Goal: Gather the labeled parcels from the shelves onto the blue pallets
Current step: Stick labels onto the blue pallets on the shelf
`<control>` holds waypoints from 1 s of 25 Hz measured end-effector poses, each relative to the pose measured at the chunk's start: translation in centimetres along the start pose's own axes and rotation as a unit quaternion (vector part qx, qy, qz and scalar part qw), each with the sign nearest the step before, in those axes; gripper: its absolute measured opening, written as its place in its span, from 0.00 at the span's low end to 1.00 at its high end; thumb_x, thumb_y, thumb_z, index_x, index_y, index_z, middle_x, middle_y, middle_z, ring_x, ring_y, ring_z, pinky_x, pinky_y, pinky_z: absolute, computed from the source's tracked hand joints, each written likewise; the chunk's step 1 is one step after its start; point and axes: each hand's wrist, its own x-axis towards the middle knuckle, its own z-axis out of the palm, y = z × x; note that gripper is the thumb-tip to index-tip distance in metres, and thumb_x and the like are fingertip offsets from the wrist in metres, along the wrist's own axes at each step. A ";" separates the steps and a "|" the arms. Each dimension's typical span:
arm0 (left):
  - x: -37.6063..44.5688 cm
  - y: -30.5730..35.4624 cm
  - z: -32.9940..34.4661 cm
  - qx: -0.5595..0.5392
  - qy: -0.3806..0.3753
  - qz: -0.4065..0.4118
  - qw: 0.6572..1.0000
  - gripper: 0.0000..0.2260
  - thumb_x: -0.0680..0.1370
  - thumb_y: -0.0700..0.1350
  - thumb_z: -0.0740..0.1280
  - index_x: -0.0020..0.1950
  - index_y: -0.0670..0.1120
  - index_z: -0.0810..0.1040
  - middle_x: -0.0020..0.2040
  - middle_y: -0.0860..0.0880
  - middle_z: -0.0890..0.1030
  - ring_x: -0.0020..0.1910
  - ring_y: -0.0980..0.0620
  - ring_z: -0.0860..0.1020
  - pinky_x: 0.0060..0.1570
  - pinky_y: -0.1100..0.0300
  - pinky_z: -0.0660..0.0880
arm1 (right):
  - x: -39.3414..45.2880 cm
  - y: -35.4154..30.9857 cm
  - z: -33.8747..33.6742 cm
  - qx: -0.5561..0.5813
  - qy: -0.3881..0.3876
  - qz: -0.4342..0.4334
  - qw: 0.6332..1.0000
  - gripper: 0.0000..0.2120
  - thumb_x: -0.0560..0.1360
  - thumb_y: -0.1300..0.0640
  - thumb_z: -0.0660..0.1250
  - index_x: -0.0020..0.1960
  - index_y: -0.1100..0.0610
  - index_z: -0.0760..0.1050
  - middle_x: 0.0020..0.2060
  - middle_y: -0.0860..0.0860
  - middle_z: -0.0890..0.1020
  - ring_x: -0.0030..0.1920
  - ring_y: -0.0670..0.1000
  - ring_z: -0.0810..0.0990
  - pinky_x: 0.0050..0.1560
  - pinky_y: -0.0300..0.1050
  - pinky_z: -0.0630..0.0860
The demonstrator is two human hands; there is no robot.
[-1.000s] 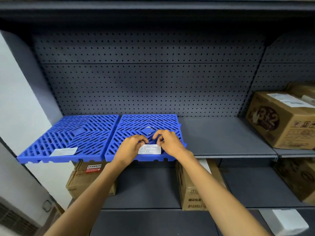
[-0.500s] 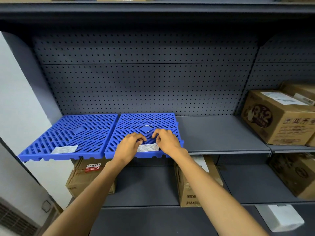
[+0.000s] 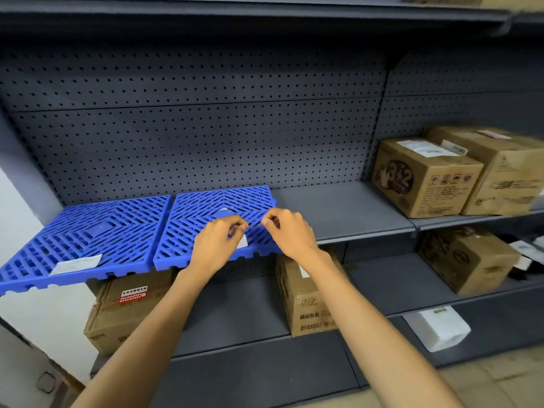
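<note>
Both my hands hover over the right pallet (image 3: 217, 228), fingers curled and gripping nothing that I can make out. My left hand (image 3: 216, 245) covers most of a white label (image 3: 243, 242) near the pallet's front edge, thumb and forefinger drawn close together. My right hand (image 3: 290, 231) sits just beside it at 3 o'clock, fingertips bent down toward the blue grid. Whether either hand actually pinches the label, I cannot tell.

The two pallets lie side by side, edges touching, on the middle shelf (image 3: 338, 210). The left pallet (image 3: 88, 237) juts out past the shelf's end at 9 o'clock and carries its own label (image 3: 76, 264) near the front. I judge the labels sit at the front so they can be read from the aisle and matched to the parcels.

No parcel is on either pallet yet. The nearest candidates stand well apart at 3 o'clock on the same shelf: a brown box (image 3: 424, 178) with a shipping label on its top, and a larger box (image 3: 506, 169) touching it on its right side. More boxes rest on the shelf below, one under the left pallet (image 3: 126, 310) and one under my right wrist (image 3: 309, 301). Another box (image 3: 465, 257) sits at 4 o'clock, with a white package (image 3: 438, 328) on the lowest shelf.

My guess is that gathering has not begun.
</note>
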 end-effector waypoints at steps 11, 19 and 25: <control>2.2 10.2 4.7 -0.078 -0.014 0.073 0.994 0.07 0.83 0.46 0.65 0.52 0.55 0.82 0.43 0.56 0.84 0.46 0.54 0.81 0.39 0.55 0.75 | -3.9 6.3 -9.1 0.014 0.083 0.074 0.994 0.11 0.80 0.56 0.62 0.42 0.45 0.77 0.42 0.48 0.85 0.46 0.55 0.82 0.46 0.53 0.80; 4.5 20.9 11.5 -0.109 -0.034 0.121 0.986 0.07 0.83 0.49 0.64 0.52 0.57 0.82 0.46 0.59 0.84 0.45 0.58 0.79 0.37 0.58 0.69 | -6.5 15.4 -17.4 0.029 0.133 0.102 0.985 0.10 0.82 0.56 0.62 0.45 0.49 0.79 0.41 0.47 0.85 0.44 0.51 0.82 0.45 0.58 0.81; 5.5 30.8 18.9 -0.145 -0.067 0.141 0.977 0.07 0.83 0.50 0.65 0.52 0.57 0.82 0.46 0.60 0.84 0.48 0.57 0.81 0.38 0.59 0.70 | -8.4 23.7 -24.5 0.010 0.139 0.139 0.980 0.08 0.80 0.54 0.63 0.45 0.47 0.79 0.43 0.48 0.85 0.48 0.53 0.82 0.50 0.57 0.81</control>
